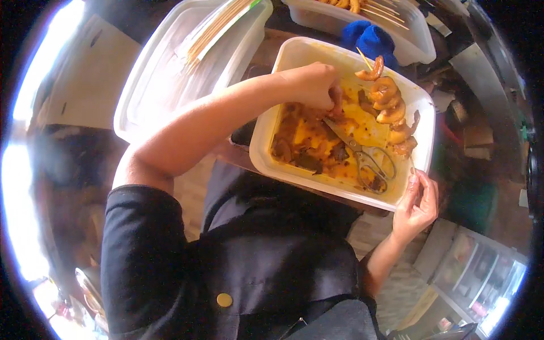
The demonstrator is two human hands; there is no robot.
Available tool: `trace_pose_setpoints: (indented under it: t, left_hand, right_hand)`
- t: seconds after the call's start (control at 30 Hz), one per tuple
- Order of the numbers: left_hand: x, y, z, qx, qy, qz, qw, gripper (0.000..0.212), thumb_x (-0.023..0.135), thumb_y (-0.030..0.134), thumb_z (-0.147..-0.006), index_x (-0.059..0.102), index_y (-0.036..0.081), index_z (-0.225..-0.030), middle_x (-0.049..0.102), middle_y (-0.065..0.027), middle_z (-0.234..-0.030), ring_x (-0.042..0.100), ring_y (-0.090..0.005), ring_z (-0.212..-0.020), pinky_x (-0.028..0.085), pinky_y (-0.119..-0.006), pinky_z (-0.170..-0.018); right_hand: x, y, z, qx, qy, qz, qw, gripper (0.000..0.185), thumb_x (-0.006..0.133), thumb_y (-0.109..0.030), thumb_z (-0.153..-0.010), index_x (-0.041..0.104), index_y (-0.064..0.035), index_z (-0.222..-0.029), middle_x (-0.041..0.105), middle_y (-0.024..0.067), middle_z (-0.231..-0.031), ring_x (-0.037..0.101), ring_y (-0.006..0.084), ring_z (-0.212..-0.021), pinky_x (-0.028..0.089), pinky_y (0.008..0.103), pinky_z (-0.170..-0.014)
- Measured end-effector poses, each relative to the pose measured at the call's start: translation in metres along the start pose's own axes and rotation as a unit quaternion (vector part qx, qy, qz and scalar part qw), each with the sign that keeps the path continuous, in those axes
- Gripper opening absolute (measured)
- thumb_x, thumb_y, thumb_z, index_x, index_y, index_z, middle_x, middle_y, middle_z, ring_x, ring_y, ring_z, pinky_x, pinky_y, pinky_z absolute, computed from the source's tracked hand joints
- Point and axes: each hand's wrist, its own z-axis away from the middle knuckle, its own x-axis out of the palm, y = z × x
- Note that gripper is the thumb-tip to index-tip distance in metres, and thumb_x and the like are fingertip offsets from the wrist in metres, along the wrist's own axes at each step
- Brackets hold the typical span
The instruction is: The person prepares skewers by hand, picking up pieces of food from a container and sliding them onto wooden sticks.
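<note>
A white plastic tub (pixel 335 195) holds brown sauce, dark leaf-like bits and small food pieces. My right hand (pixel 416 199), at the tub's near right corner, pinches the lower end of a bamboo skewer (pixel 364 58) threaded with several curled, glazed brown food pieces (pixel 391 111). The skewer slants over the tub's right side, its bare tip pointing away from me. My left hand (pixel 318 87) reaches into the tub, fingertips down at the sauce; whether they grip a piece is hidden. Metal scissors (pixel 361 153) lie in the sauce, blades towards my left fingertips.
Left of the tub stands a translucent plastic container (pixel 140 102) with a bundle of bamboo skewers (pixel 221 27). Beyond the tub are a blue cloth (pixel 374 40) and another clear container (pixel 425 46) holding skewered food pieces (pixel 340 3). A glass-fronted cabinet (pixel 476 272) is at lower right.
</note>
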Motion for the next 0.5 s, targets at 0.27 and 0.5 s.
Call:
trace_pose_setpoints:
  t: [0.27, 0.5]
  left_hand:
    - [0.005, -0.004, -0.001, 0.051, -0.009, 0.002, 0.999, 0.020, 0.063, 0.014, -0.070, 0.073, 0.014, -0.087, 0.070, -0.0060, -0.078, 0.065, -0.0200, -0.069, 0.052, -0.033, -0.070]
    - [0.007, -0.011, -0.007, 0.029, 0.027, 0.026, 0.999, 0.020, 0.065, 0.011, -0.069, 0.073, 0.014, -0.087, 0.070, -0.0073, -0.080, 0.067, -0.0201, -0.073, 0.053, -0.032, -0.071]
  right_hand:
    - [0.000, -0.001, 0.000, 0.000, -0.005, 0.008, 1.000, 0.008, 0.060, -0.001, -0.083, 0.065, 0.0017, -0.090, 0.064, 0.0127, -0.080, 0.062, 0.0252, -0.074, 0.048, 0.0321, -0.068]
    - [0.001, 0.002, 0.001, -0.005, 0.002, 0.013, 1.000, 0.008, 0.061, -0.002, -0.082, 0.065, 0.0011, -0.089, 0.064, 0.0127, -0.080, 0.062, 0.0253, -0.073, 0.048, 0.0323, -0.067]
